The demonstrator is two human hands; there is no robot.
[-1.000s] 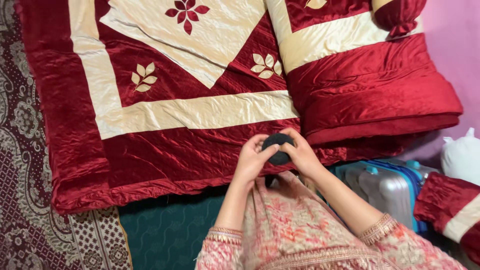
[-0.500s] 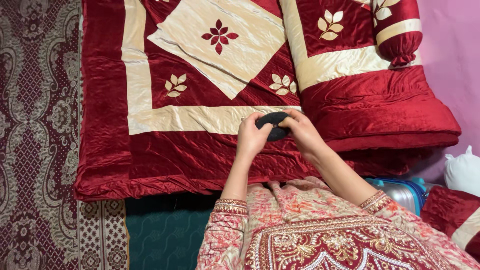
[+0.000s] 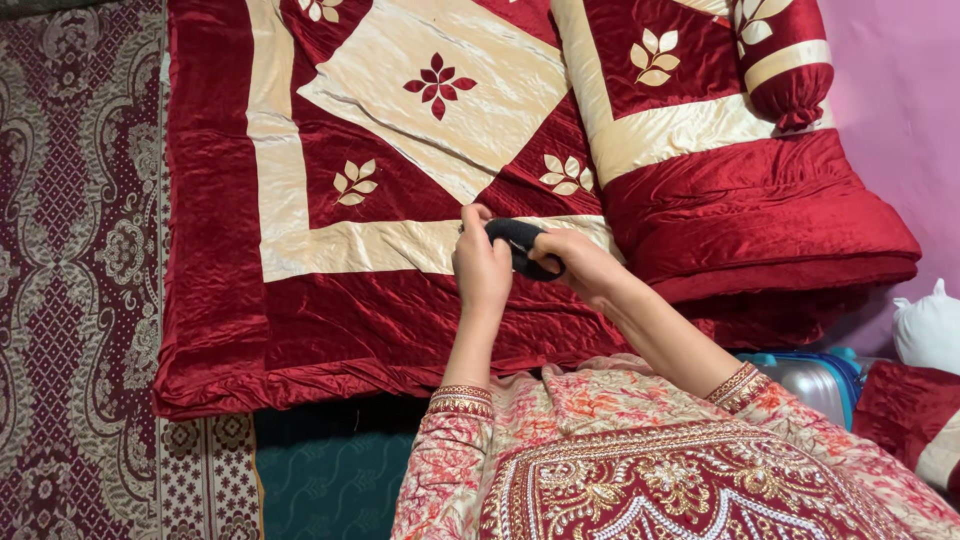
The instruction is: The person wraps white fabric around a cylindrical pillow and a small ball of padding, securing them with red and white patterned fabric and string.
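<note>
My left hand (image 3: pixel 480 262) and my right hand (image 3: pixel 578 262) both grip a small black fabric item (image 3: pixel 517 240), which is squashed and stretched between them. The hands hover over a red and cream satin bedspread (image 3: pixel 350 250) with leaf and flower motifs. My sleeves are pink with embroidered cuffs. Part of the black item is hidden behind my fingers.
A folded red and cream quilt (image 3: pixel 740 200) and a red bolster (image 3: pixel 790 60) lie on the right by a pink wall. A patterned rug (image 3: pixel 70 250) covers the floor at left. A blue and silver suitcase (image 3: pixel 815 375) and a white bag (image 3: pixel 925 325) stand at right.
My hands have moved up and slightly left over the bedspread. The black item, round a second ago, is now pulled flatter and longer between my hands.
</note>
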